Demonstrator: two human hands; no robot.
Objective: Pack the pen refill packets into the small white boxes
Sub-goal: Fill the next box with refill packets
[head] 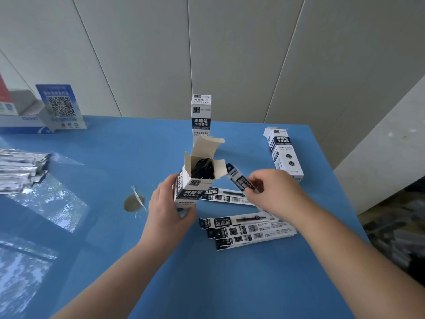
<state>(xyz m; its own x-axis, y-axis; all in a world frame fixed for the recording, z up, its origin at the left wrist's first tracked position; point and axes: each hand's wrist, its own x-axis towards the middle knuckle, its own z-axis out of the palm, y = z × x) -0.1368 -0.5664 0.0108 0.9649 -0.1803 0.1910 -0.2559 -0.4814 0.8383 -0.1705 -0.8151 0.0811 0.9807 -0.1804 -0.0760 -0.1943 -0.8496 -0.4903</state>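
- Head view: our left hand (171, 207) grips the open box (195, 180) upright, flaps spread, dark packets already inside.
- Our right hand (273, 192) pinches one refill packet (239, 178), tilted, its upper end just beside the box mouth.
- More loose packets (248, 229) lie on the blue table (110, 157) below the right hand; two closed boxes (284, 153) stand beyond it.
- To seat it well, we judge: lift the packet's end over the side flap, align it with the box axis, then slide it down.

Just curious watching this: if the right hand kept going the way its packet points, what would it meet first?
Probably the open box held by the left hand; the right hand aims its packet there, though depth is unclear.
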